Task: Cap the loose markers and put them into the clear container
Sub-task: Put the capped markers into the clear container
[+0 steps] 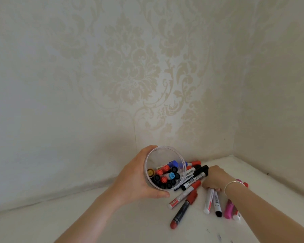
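My left hand (130, 179) grips the clear container (165, 155) and holds it above the white surface with its open mouth facing me. Several capped markers stand inside it, red, black and blue ends up. To its right a pile of loose markers (193, 176) lies on the surface. My right hand (212, 178) reaches into that pile, fingers curled over a white-barrelled marker (209, 200) and a second one with a black end (217, 205). A dark marker with red cap and red end (182, 211) lies nearest me.
The white surface (112, 221) sits in a corner of patterned wallpapered walls (130, 76). A pink marker (228, 210) and others lie partly under my right forearm. A silver bracelet (232, 184) circles my right wrist.
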`<control>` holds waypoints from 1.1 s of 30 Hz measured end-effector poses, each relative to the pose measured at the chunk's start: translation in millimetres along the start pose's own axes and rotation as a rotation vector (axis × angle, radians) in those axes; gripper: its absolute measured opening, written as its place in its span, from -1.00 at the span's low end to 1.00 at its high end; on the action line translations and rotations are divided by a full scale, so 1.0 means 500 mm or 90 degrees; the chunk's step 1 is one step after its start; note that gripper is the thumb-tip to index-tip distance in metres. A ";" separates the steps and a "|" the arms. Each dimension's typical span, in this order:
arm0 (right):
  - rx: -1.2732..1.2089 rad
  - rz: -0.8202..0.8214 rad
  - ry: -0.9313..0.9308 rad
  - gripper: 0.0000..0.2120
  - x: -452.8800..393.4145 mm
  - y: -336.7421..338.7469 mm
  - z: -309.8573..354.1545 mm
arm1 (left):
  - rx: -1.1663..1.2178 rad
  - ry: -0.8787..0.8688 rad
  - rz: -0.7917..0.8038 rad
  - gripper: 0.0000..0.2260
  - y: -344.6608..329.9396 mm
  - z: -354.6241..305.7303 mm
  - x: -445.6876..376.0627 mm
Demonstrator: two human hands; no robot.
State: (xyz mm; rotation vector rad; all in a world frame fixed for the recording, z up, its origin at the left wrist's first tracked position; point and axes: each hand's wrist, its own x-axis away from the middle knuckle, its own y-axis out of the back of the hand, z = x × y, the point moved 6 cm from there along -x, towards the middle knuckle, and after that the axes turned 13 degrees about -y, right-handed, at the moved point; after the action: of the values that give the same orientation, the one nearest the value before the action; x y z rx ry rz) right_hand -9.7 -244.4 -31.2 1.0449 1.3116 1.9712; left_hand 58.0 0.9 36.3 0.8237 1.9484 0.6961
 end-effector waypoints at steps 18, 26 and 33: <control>-0.620 -0.470 0.602 -0.68 0.324 0.206 0.148 | -0.025 -0.015 0.022 0.02 -0.007 -0.013 -0.008; -0.632 -0.610 0.624 -0.80 0.320 0.168 0.149 | -0.023 -0.010 0.010 0.03 -0.006 -0.018 -0.011; -0.466 -0.631 0.677 -0.87 0.336 0.109 0.169 | 0.000 -0.007 -0.008 -0.01 -0.004 -0.018 -0.010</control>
State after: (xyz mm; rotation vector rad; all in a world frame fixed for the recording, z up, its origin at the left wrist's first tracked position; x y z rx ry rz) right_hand -32.3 -91.5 89.0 -0.9742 1.0013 1.8301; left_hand 51.5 -5.4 41.6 0.8129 1.9413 0.6830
